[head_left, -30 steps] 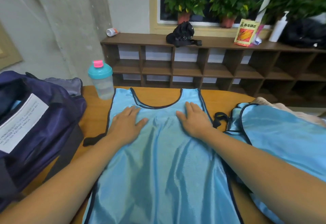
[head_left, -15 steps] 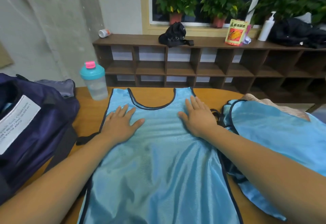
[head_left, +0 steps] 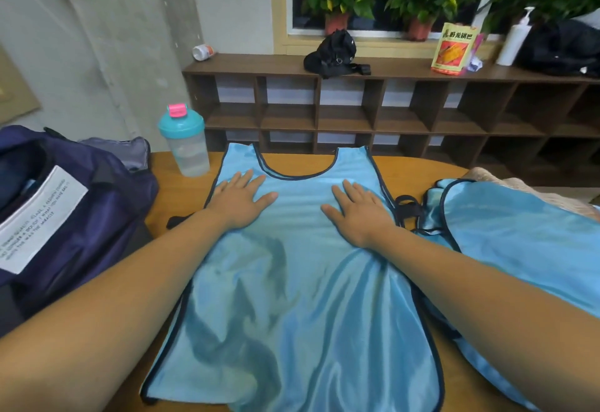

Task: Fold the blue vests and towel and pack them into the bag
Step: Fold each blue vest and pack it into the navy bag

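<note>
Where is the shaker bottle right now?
The shaker bottle stands upright on the table, left of centre in the head view, between the purple bag and the spread blue vest.

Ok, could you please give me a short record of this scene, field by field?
vest: spread flat on the table, neckline away from the person, wrinkled lower down
left hand: flat on the vest, left of the neckline
right hand: flat on the vest, right of the neckline
second vest: heaped at the right, unfolded
cloth: beige, under the second vest's far edge
bag: dark blue, open, at the left
bottle: upright, beside the vest's far left corner
stage: no fold made yet
</note>
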Action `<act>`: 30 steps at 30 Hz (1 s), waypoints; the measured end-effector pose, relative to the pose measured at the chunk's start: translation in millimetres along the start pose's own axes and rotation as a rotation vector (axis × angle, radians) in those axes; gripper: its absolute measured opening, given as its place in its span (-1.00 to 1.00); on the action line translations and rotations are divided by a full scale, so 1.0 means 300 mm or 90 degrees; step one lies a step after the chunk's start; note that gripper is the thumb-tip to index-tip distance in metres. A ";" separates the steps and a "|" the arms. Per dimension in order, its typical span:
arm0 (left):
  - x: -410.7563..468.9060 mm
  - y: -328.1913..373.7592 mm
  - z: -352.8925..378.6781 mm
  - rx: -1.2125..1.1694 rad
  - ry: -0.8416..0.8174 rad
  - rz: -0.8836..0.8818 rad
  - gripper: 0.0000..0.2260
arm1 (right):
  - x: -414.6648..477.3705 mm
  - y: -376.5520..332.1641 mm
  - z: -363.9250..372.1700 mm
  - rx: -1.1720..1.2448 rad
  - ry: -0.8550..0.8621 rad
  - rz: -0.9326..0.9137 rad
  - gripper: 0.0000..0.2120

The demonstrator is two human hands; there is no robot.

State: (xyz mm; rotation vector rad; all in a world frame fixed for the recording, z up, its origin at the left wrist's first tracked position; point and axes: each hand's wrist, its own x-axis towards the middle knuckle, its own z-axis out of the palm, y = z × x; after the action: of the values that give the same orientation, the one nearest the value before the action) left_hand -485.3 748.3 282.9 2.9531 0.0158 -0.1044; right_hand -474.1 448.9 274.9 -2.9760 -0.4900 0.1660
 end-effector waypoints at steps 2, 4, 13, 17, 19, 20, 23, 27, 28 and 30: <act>0.015 0.001 -0.015 -0.006 -0.008 -0.005 -0.25 | 0.002 -0.004 -0.014 -0.007 -0.007 0.003 -0.23; 0.003 0.010 -0.031 -0.019 -0.006 -0.007 -0.27 | -0.013 -0.013 -0.031 -0.020 -0.009 0.002 -0.23; -0.372 0.108 -0.083 -0.154 -0.010 0.199 -0.45 | -0.332 -0.156 -0.092 0.102 0.008 -0.156 -0.31; -0.575 0.137 -0.099 -0.167 -0.026 0.285 -0.57 | -0.502 -0.144 -0.076 0.129 0.070 -0.268 -0.44; -0.667 0.158 -0.111 -0.178 -0.044 0.315 -0.61 | -0.572 -0.129 -0.079 0.132 0.103 -0.329 -0.59; -0.713 0.172 -0.112 -0.180 -0.044 0.333 -0.63 | -0.612 -0.122 -0.082 0.132 0.115 -0.360 -0.66; -0.839 0.213 -0.110 -0.170 -0.046 0.389 -0.68 | -0.736 -0.108 -0.085 0.146 0.130 -0.440 -0.81; -0.941 0.239 -0.082 -0.093 -0.079 0.434 -0.60 | -0.868 -0.086 -0.072 0.126 0.092 -0.464 -0.72; -0.956 0.237 -0.073 -0.070 -0.087 0.437 -0.60 | -0.891 -0.078 -0.069 0.109 0.066 -0.463 -0.68; -0.979 0.230 -0.061 -0.033 -0.101 0.443 -0.65 | -0.925 -0.065 -0.062 0.069 0.030 -0.471 -0.66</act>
State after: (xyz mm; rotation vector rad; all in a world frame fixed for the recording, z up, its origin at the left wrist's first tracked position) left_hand -775.8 682.6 334.4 2.7058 -0.9920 -0.2288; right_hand -739.1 374.9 320.4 -2.4805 -1.4565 0.0441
